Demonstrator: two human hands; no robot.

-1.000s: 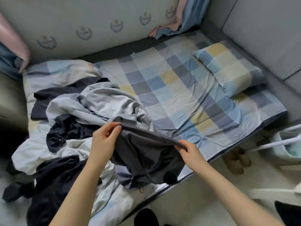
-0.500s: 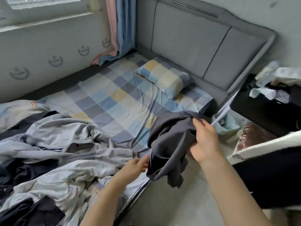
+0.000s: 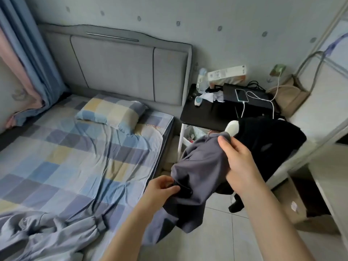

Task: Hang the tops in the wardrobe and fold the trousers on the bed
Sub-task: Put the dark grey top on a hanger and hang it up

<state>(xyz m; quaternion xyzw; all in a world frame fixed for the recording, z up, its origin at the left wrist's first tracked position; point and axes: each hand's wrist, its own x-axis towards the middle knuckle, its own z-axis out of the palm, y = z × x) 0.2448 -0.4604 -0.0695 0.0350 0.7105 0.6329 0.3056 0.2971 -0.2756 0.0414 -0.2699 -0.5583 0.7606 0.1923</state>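
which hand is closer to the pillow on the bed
Left. The left hand grips the grey garment just off the bed's edge, toward the pillow. The right hand holds it farther out over the floor.

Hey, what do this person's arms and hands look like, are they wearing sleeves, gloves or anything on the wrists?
Both forearms are bare as far as the frame shows, with no sleeves in view. The left hand and right hand wear no gloves. No watch, bracelet or ring is visible on either.

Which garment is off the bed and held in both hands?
The dark grey garment, held beside the bed by the left hand and right hand. The light grey clothes lie on the bed.
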